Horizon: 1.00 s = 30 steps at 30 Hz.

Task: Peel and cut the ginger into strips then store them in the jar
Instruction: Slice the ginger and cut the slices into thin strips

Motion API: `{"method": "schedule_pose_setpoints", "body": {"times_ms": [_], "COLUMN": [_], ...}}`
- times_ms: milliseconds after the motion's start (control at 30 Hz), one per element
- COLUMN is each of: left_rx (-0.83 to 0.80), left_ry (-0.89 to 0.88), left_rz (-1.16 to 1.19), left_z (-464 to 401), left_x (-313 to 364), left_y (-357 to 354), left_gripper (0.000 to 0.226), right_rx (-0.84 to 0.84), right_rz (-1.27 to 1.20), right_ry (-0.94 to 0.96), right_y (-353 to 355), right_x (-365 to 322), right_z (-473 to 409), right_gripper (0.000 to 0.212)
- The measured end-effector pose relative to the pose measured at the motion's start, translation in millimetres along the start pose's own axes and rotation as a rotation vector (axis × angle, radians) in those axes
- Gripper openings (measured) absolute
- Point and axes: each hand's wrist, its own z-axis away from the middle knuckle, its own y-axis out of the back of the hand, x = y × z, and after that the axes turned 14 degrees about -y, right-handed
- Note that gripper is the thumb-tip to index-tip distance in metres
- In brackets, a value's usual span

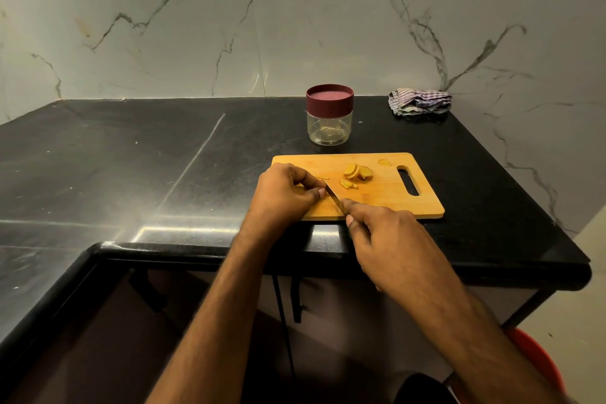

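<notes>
Ginger (323, 178) lies pinched under the left hand (284, 191) at the board's (387, 200) nine o'clock, the right hand (387, 241) gripping the knife (333, 194), blade running toward eleven o'clock across it.

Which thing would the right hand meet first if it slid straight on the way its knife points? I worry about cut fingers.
Most likely the left hand: the knife in the right hand points at its fingertips, which pinch a ginger piece hidden beneath. Depth is unclear.
</notes>
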Motion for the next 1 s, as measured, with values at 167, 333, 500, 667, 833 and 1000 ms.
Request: {"method": "schedule_pose_setpoints", "body": {"times_ms": [167, 333, 500, 667, 833, 1000], "left_rx": [0.008, -0.008, -0.008, -0.017, -0.029, -0.036], "left_ry": [0.023, 0.035, 0.040, 0.057, 0.058, 0.046], "left_rz": [0.024, 0.033, 0.046, 0.037, 0.035, 0.028], "left_z": [0.2, -0.1, 0.2, -2.1, -2.8, -2.7], "left_x": [-1.5, -1.1, 0.4, 1.7, 0.1, 1.8], "left_y": [-0.3, -0.3, 0.1, 1.5, 1.0, 3.0], "left_gripper": [0.004, 0.007, 0.005, 0.004, 0.004, 0.005], "right_rx": [0.000, 0.031, 0.003, -0.028, -0.023, -0.052], "right_rz": [-0.009, -0.034, -0.036, 0.007, 0.053, 0.093], "right_ry": [0.002, 0.012, 0.008, -0.010, -0.014, -0.025], "right_y": [0.8, -2.7, -0.4, 2.6, 3.1, 4.7], "right_x": [0.5, 1.9, -0.1, -4.8, -8.5, -16.2], "right_z": [0.6, 2.5, 0.3, -4.3, -3.1, -8.5], "right_gripper": [0.042, 0.042, 0.041, 0.041, 0.042, 0.041]}}
